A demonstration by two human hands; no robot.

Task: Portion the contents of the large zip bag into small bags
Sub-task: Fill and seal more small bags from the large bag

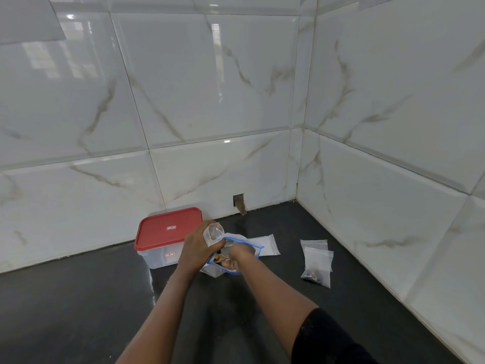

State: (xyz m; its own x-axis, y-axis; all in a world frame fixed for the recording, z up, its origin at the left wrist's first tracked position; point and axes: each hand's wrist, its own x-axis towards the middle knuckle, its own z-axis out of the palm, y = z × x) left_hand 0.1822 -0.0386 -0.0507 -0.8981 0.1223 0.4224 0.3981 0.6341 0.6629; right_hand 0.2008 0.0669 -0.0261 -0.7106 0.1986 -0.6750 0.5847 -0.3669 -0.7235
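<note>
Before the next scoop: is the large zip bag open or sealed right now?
Open. The blue rim of the large zip bag gapes in a loop, and the right hand reaches inside it.

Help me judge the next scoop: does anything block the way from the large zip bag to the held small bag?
Nothing visible does. The right hand reaches inside the large zip bag, and the left hand holds the small bag just above it.

Fingers of the right hand (241, 252) lie hidden inside the large zip bag (252, 244), contents (218, 258) indistinct.
</note>
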